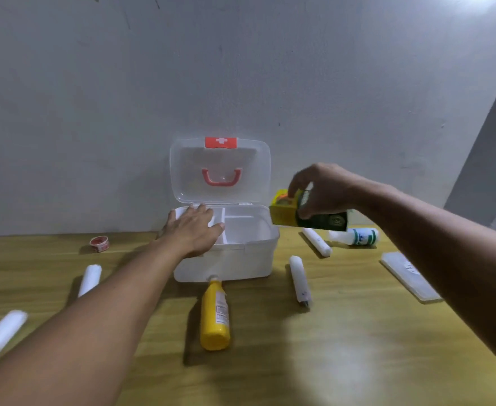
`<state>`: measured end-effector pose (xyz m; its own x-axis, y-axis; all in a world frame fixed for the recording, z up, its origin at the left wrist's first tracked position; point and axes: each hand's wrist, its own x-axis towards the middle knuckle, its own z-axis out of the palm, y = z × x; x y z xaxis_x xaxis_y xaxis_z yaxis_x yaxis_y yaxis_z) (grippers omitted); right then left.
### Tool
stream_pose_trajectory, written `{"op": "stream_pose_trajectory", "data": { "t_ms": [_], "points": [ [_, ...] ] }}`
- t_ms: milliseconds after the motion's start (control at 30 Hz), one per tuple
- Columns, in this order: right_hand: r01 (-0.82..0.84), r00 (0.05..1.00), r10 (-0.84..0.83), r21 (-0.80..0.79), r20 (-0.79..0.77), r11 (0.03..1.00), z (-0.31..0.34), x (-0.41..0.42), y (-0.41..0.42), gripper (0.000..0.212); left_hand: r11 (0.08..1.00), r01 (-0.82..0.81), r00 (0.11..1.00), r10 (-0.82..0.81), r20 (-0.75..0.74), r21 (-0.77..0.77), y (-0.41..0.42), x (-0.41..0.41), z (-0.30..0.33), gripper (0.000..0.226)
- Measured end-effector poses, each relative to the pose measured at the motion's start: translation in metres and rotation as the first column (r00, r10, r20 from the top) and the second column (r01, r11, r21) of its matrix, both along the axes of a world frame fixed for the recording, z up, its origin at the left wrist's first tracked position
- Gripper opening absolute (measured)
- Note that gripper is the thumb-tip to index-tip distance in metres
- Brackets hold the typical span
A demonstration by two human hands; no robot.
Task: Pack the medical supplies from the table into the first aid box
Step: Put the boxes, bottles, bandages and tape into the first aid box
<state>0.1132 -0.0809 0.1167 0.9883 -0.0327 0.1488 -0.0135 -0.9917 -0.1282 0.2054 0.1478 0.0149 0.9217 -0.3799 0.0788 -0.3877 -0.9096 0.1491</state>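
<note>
The white first aid box (241, 260) stands at the table's back with its clear lid (220, 171) up against the wall. My left hand (192, 230) lies flat with spread fingers over the box's left compartment and holds nothing. My right hand (320, 190) grips a yellow and green carton (288, 216) in the air just right of the box's rim. A yellow bottle (215, 315) lies in front of the box. White bandage rolls lie at the left (90, 279), far left (2, 332), right (299, 279) and back right (317, 241).
A small red tape roll (99, 244) sits left of the box. A white bottle with a green label (355, 237) lies at the back right. A flat clear packet (409, 275) lies near the right edge of the wooden table (343, 347). A grey wall stands close behind.
</note>
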Motion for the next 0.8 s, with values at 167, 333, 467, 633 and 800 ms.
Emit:
{"op": "stream_pose_trajectory", "data": {
  "t_ms": [167,333,467,633,800],
  "points": [
    [-0.160,0.987,0.154,-0.131,-0.049,0.978,-0.012,0.033,0.050,0.045,1.000,0.010,1.000,-0.010,0.007,0.023,0.001,-0.001,0.001,0.065],
    [-0.200,0.976,0.174,-0.220,-0.131,0.955,-0.026,0.047,0.056,0.043,1.000,0.001,1.000,0.000,-0.013,0.025,0.001,-0.002,0.000,0.067],
    [-0.183,0.970,0.132,-0.256,-0.205,0.949,-0.023,0.047,0.052,0.055,1.000,-0.002,1.000,0.002,-0.014,0.019,0.000,0.000,-0.001,0.067],
    [-0.147,0.978,0.112,-0.204,-0.176,0.968,-0.035,0.061,0.058,0.065,1.000,0.009,1.000,-0.009,-0.019,0.024,0.000,0.000,-0.002,0.067],
    [-0.199,0.968,0.176,-0.122,-0.179,0.972,-0.066,0.081,0.072,0.062,1.000,0.000,1.000,0.000,-0.022,0.012,-0.001,0.001,-0.002,0.066]
  ]
}}
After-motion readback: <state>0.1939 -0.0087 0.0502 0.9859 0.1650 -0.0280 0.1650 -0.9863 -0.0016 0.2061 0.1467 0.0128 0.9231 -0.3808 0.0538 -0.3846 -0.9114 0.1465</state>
